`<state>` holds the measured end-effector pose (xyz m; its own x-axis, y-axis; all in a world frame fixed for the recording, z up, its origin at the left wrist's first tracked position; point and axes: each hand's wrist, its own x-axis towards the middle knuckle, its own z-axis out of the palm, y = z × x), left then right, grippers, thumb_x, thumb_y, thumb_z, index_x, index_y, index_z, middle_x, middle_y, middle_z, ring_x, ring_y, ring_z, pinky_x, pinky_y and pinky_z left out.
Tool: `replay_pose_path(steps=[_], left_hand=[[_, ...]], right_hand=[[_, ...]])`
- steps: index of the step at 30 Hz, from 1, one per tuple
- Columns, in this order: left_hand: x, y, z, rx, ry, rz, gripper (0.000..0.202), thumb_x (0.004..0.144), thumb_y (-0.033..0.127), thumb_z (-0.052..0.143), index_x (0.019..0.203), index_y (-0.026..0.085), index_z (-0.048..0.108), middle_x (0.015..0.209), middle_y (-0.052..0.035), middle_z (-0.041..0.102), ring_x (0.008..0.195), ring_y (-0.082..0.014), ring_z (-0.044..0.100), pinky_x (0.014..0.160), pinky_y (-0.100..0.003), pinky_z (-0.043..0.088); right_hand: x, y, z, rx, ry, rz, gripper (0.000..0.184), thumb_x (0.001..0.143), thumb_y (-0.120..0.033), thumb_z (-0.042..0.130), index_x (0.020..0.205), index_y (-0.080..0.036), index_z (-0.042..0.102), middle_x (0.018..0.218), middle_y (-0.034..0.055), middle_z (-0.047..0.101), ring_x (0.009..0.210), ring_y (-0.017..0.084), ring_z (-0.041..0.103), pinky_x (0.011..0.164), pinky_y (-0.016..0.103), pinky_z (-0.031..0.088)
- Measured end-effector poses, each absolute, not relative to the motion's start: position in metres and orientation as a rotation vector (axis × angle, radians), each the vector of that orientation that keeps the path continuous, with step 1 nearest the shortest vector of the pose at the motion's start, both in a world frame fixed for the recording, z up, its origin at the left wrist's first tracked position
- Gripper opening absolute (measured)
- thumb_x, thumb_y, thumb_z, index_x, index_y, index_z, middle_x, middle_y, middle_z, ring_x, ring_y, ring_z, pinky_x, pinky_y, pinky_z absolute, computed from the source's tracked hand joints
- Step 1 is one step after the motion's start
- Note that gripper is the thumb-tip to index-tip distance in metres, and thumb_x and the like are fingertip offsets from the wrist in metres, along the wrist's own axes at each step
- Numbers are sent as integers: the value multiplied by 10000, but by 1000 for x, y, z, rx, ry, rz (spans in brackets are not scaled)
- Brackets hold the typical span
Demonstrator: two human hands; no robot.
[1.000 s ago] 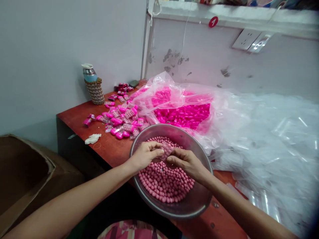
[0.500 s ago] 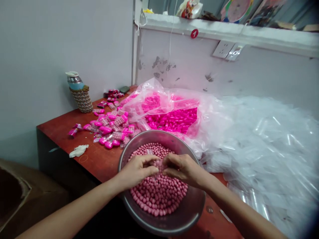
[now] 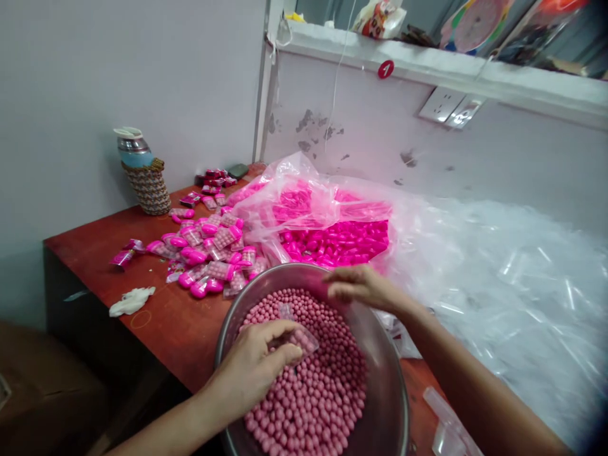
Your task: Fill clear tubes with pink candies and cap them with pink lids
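Observation:
My left hand (image 3: 259,354) is closed around a small clear plastic container (image 3: 306,341) filled with pink balls, held low over the metal bowl (image 3: 403,405). Many loose pink balls (image 3: 304,405) lie in that bowl, and another clear piece (image 3: 285,311) rests among them. My right hand (image 3: 363,288) is above the bowl's far right rim, its fingers stretched out and nothing visible in them. Just beyond it, bright pink caps (image 3: 337,242) fill an opened translucent bag (image 3: 299,166).
Filled containers with pink caps (image 3: 218,244) lie piled on the red table (image 3: 185,329). A large heap of clear plastic containers (image 3: 513,285) covers the right side. A flask in a woven holder (image 3: 147,183) stands by the wall, and a crumpled white tissue (image 3: 132,301) lies near the left edge.
My right hand has come away from the container and moved up and right, toward the bag of caps. My left hand keeps the container, now lower in view. The camera view has shifted.

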<state>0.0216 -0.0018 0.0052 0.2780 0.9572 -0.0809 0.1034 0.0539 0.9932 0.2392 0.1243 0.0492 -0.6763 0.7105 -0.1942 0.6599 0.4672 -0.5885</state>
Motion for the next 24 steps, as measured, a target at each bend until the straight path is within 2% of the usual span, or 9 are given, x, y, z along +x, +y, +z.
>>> replay_pose_path(steps=[1, 3, 6, 9, 14, 20, 24], left_hand=[[21, -1, 4, 1252, 1055, 929, 241, 764, 220, 544, 976, 196, 657, 915, -28, 676, 838, -170, 604, 743, -243, 453], [20, 0, 5, 1112, 1028, 999, 244, 777, 239, 539, 990, 187, 647, 931, -38, 671, 845, -169, 605, 736, -243, 466], [18, -1, 8, 1182, 1050, 1030, 212, 774, 225, 559, 955, 199, 667, 923, -33, 678, 861, -167, 603, 772, -240, 455], [17, -2, 10, 1223, 1049, 1014, 198, 764, 221, 582, 934, 206, 683, 882, -26, 686, 839, -167, 609, 770, -237, 454], [15, 1, 4, 1035, 1015, 1111, 239, 761, 256, 597, 981, 192, 665, 908, -33, 672, 847, -161, 599, 772, -239, 464], [16, 2, 2, 883, 951, 1137, 250, 741, 260, 617, 973, 177, 659, 910, -35, 657, 820, -149, 589, 743, -245, 477], [18, -1, 3, 943, 935, 1097, 228, 732, 260, 625, 936, 169, 670, 844, -29, 646, 750, -130, 570, 684, -229, 473]], right_hand=[[241, 145, 46, -1352, -2613, 766, 370, 883, -415, 383, 1003, -143, 604, 766, 40, 653, 672, 144, 600, 596, 226, 439], [242, 187, 36, -1746, -2622, 64, 300, 893, -341, 379, 1007, -184, 608, 894, 51, 656, 807, 167, 603, 685, 247, 437], [242, 236, 18, -1956, -2592, -170, 282, 883, -228, 378, 984, -136, 625, 986, 139, 630, 932, 248, 574, 727, 321, 436], [242, 262, 1, -2026, -2641, -210, 241, 874, -202, 416, 986, -127, 615, 1043, 141, 597, 991, 249, 547, 767, 353, 443], [246, 272, -16, -2064, -2698, -258, 264, 865, -320, 490, 1050, -140, 548, 1088, 74, 560, 970, 192, 546, 828, 409, 447], [254, 258, -14, -1959, -2794, -128, 253, 874, -326, 462, 979, -138, 596, 973, 73, 632, 863, 166, 594, 746, 310, 462], [255, 243, -8, -1829, -2762, -151, 323, 918, -276, 329, 1132, -159, 541, 1082, 91, 621, 953, 178, 580, 757, 239, 421]])
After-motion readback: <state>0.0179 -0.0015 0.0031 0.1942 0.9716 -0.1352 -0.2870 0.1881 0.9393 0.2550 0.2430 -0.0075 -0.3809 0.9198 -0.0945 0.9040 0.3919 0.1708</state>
